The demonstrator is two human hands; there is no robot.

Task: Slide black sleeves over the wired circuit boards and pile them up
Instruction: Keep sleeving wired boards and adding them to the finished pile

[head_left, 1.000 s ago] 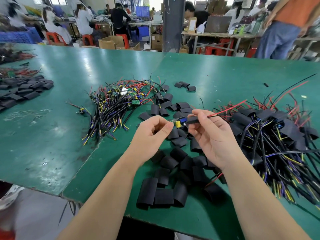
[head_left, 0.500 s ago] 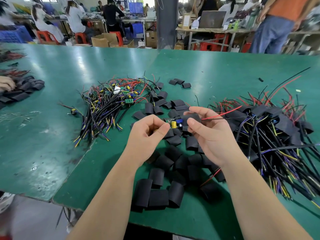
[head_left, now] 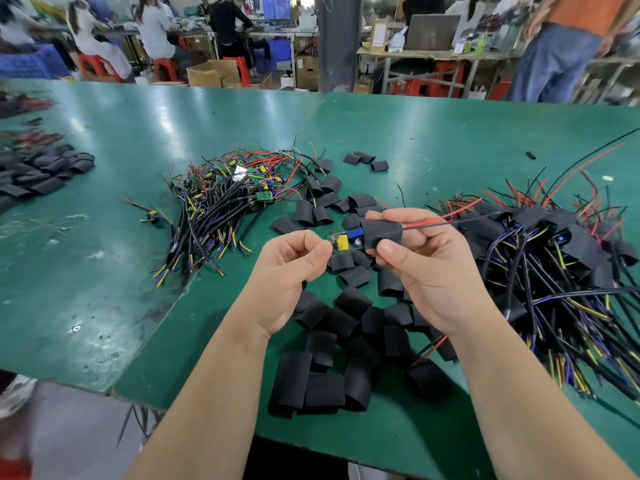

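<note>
- Head view: L hand [head_left: 291, 271] pinches the bare end of the circuit board [head_left: 346, 241] btwn thumb and forefinger, just above the loose-sleeve heap [head_left: 346, 341].
- R hand [head_left: 433, 268] grips the black sleeve [head_left: 381, 232], thumb under, fingers over; red/black leads [head_left: 443, 216] exit its R end.
- Change vs 1 s ago: sleeve has moved off the leads onto the board's R end; yellow and blue parts still bare, so approx. half-sleeved.
- Sleeved pile [head_left: 554, 251] lies R of the heap; likely drop point.

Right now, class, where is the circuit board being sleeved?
Head view, centre: the circuit board is pinched by the left hand, its right end inside the black sleeve the right hand grips, above the loose sleeves.
</note>
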